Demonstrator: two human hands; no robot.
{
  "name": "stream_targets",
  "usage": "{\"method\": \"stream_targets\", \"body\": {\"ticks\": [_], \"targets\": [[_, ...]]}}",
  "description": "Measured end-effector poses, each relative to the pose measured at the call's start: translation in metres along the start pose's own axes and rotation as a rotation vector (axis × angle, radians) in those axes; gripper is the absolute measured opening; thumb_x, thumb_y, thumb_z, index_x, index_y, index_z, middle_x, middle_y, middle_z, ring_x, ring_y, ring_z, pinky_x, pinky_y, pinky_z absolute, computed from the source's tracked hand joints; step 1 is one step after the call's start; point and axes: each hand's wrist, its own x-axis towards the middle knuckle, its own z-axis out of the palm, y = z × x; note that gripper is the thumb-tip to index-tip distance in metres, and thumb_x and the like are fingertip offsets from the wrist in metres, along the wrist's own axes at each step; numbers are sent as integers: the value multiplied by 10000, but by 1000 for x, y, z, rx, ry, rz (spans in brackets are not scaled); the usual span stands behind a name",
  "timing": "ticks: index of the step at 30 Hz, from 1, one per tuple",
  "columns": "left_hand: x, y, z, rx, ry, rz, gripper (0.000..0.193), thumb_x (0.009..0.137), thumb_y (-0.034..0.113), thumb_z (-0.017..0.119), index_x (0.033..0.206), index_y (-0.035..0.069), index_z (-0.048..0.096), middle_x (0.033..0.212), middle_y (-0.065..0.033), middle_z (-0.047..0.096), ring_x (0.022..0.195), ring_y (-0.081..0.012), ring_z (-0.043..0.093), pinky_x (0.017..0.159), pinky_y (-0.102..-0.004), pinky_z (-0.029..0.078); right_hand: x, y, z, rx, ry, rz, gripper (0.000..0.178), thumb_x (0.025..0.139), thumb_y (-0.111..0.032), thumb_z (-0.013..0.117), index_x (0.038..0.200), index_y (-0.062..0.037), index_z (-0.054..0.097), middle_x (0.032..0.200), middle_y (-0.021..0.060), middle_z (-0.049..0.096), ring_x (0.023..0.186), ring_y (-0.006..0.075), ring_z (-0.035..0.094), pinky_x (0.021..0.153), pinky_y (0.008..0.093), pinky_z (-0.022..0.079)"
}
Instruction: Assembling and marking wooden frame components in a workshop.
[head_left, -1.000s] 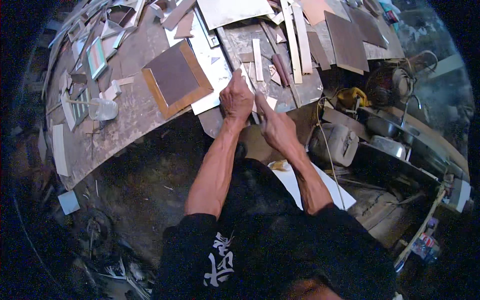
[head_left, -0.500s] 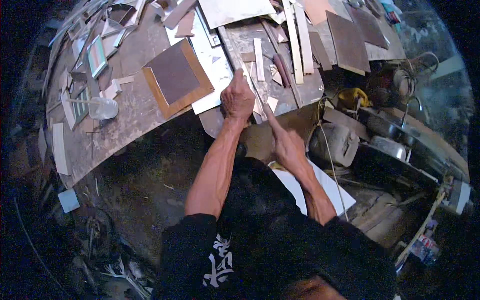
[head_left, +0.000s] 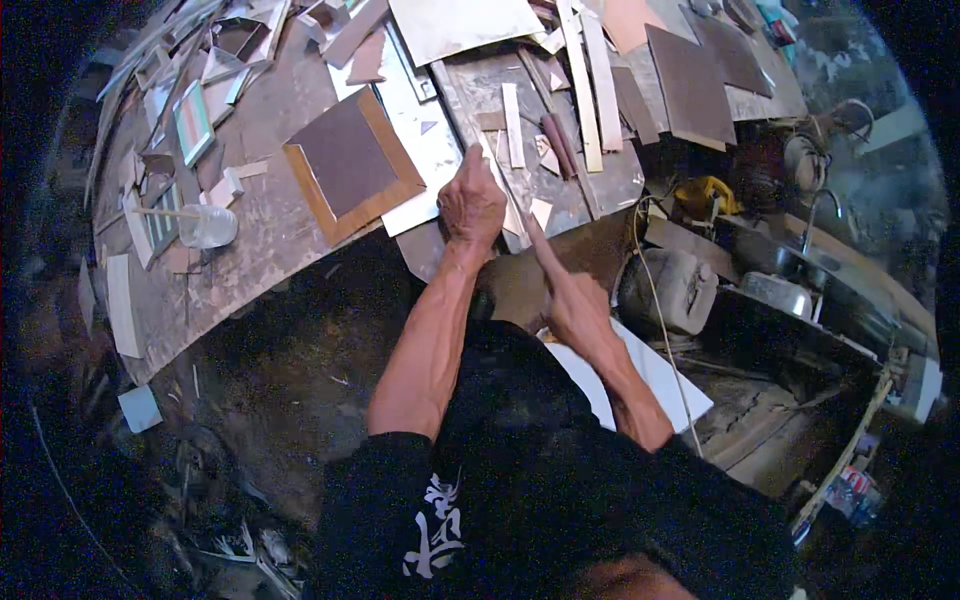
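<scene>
My left hand [head_left: 472,205] is closed and pressed down at the table's near edge, its knuckles up. Under and beside it runs a long narrow wooden strip [head_left: 458,105], which it appears to grip. To its right, my right hand [head_left: 578,305] is held just off the edge, index finger stretched toward the strip's near end and the other fingers curled. Whatever lies in that palm is hidden. A picture frame [head_left: 404,193] with a brown wood border and dark panel lies left of my left hand, partly over a white sheet [head_left: 400,105].
Wood offcuts and slats [head_left: 590,90] litter the worktable [head_left: 265,265]. Dark brown panels [head_left: 690,90] lie at the far right, and a clear cup [head_left: 208,228] with a stick stands at the left. A cord [head_left: 655,290] hangs beside a greyish container [head_left: 668,290] and a sink tap [head_left: 822,205].
My right hand has drawn slightly back toward me and looks sharper than before. My left hand stays in nearly the same place, and the view has shifted a little.
</scene>
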Motion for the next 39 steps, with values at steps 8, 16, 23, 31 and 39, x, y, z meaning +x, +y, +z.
{"method": "stream_targets", "body": {"ticks": [8,16,23,31,39], "targets": [[-2,-4,-2,-1,-6,-21,242,856,80,481,1074,6,557,832,-249,641,706,-427,626,615,-492,498,-8,2,8,46,31,1,708,808,-92,449,1468,-247,246,718,315,583,689,485,586,623,544,435],[3,1,-4,51,-31,-46,208,878,105,477,1040,9,564,800,-241,642,694,-430,621,603,-502,492,2,10,18,35,56,-37,728,785,-95,467,1466,-227,247,728,312,583,690,484,581,638,533,439],[4,-2,0,2,-24,-10,221,875,103,486,1067,19,556,792,-239,643,698,-436,620,611,-503,489,20,7,14,42,92,-58,732,797,-92,466,1472,-261,240,714,306,582,698,488,583,639,543,434],[1,1,3,7,12,20,212,853,84,496,1037,14,573,782,-237,641,667,-423,624,577,-494,488,15,12,12,-3,103,-77,795,751,-78,511,1476,-248,233,725,306,592,689,472,594,622,536,436],[3,3,0,9,30,22,212,842,74,487,1025,-3,562,738,-235,630,645,-414,623,561,-485,484,23,7,13,45,98,-94,779,783,-71,486,1482,-274,207,724,316,585,669,483,585,631,538,440]]}}
